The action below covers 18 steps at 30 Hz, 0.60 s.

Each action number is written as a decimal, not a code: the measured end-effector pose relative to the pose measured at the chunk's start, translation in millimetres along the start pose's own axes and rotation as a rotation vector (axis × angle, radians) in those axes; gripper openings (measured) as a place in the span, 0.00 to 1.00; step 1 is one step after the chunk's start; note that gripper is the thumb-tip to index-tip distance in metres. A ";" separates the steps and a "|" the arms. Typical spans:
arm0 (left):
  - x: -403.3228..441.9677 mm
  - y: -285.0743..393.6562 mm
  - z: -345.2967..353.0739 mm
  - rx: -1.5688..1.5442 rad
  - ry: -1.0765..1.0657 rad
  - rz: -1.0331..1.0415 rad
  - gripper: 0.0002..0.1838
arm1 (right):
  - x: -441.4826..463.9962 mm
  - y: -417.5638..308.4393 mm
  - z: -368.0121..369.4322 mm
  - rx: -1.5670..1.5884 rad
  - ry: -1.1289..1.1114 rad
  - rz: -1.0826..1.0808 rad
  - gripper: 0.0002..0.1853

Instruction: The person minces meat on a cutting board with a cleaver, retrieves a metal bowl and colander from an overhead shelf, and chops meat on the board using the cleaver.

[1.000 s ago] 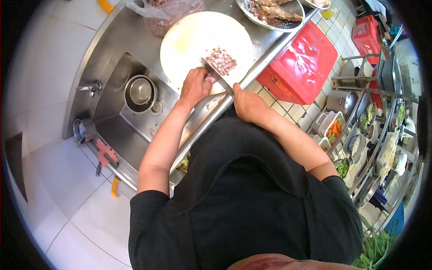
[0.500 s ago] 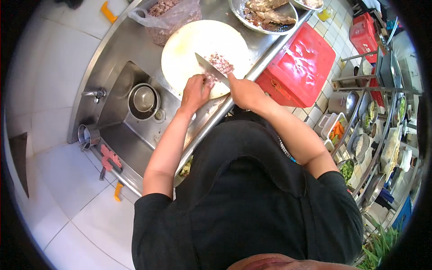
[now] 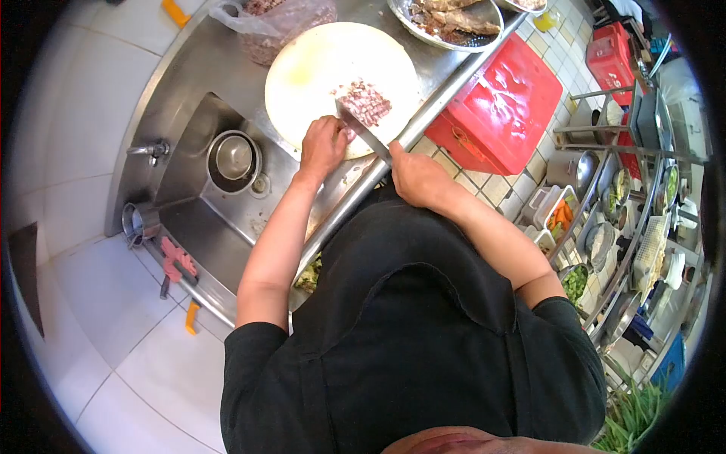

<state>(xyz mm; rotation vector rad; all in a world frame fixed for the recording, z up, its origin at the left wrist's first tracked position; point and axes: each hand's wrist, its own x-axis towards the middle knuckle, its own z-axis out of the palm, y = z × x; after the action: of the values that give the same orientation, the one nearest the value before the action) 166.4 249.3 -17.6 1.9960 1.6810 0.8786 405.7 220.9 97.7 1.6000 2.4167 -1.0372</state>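
A round, pale cutting board [image 3: 302,79] lies on the steel counter with a heap of chopped meat [image 3: 366,104] on it. My right hand [image 3: 414,175] is closed round the handle of a knife [image 3: 366,136], whose blade slants across the board beside the heap. Just left of the blade, my left hand [image 3: 324,144] is closed with curled fingers on a small piece of meat [image 3: 349,135] at the board's near edge. Most of that piece is hidden by the fingers and blade.
Left of the board is a steel sink [image 3: 219,227] holding a pot [image 3: 234,160]. A plastic bag of minced meat [image 3: 287,34] and a bowl of meat [image 3: 461,41] stand behind. A red crate [image 3: 503,106] is at the right, near shelves with bowls of vegetables [image 3: 561,216].
The knife has drawn back slightly toward me, and more of the chopped heap shows beyond it. My left hand stays at the meat. The whole view has shifted a little.
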 end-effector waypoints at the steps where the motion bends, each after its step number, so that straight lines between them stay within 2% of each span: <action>1: 0.3 -1.4 1.7 -0.006 0.008 0.007 0.09 | 2.4 1.8 2.1 0.025 0.003 -0.006 0.12; 8: -4.9 -7.1 11.4 -0.005 0.038 -0.001 0.09 | 25.1 5.8 24.3 0.003 -0.027 0.073 0.11; 13: -4.0 -1.2 6.9 -0.051 0.015 -0.019 0.08 | 50.6 9.3 15.0 -0.022 0.101 -0.050 0.11; 18: -7.5 -6.0 3.9 -0.124 0.033 -0.068 0.10 | 15.4 -7.4 -3.3 -0.041 0.040 -0.017 0.11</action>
<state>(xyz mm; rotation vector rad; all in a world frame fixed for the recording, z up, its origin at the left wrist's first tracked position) 164.0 243.7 -25.9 1.8417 1.6590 0.9724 393.4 233.3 97.8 1.6046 2.4648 -0.9606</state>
